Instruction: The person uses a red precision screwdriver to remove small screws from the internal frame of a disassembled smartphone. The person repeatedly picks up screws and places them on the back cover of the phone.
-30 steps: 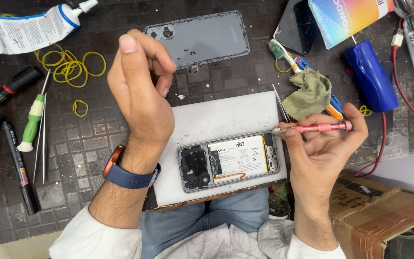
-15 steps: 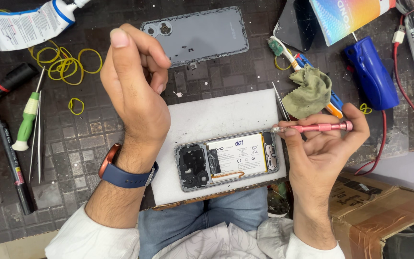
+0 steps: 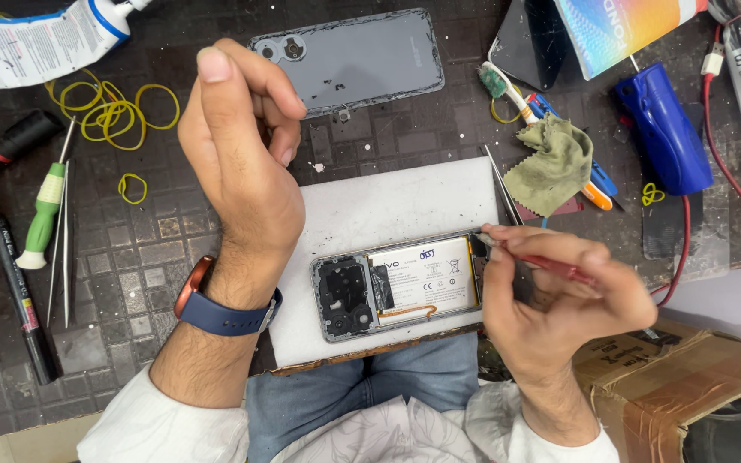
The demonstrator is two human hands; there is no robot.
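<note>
Basically, dark gridded bench (image 3: 130, 257) carries a white work board (image 3: 388, 214) at centre near edge, opened phone (image 3: 400, 285) lying flat on it, battery and camera module exposed. Detached grey back cover (image 3: 349, 58) lies far of the board. Cardboard box (image 3: 679, 377) sits near right, brown-taped. Blue cylindrical tool (image 3: 666, 129) far right with a red cable. White tube with a blue band (image 3: 36, 39) far left; glossy multicoloured carton (image 3: 619, 26) far right, leaning over a dark panel. Olive cloth (image 3: 555, 163) right of the board.

Left hand (image 3: 233, 163) is raised clear of the phone, fingers loosely curled, gripping nothing. Right hand (image 3: 559, 296) pinches a slim red-handled screwdriver (image 3: 551, 266), tip at the phone's right end.

Judgement: keep the driver square in the screw head, light downward pressure; the free hand would do better steadying the frame. Green-handled driver (image 3: 45, 219) and yellow rubber bands (image 3: 117, 111) lie left.
</note>
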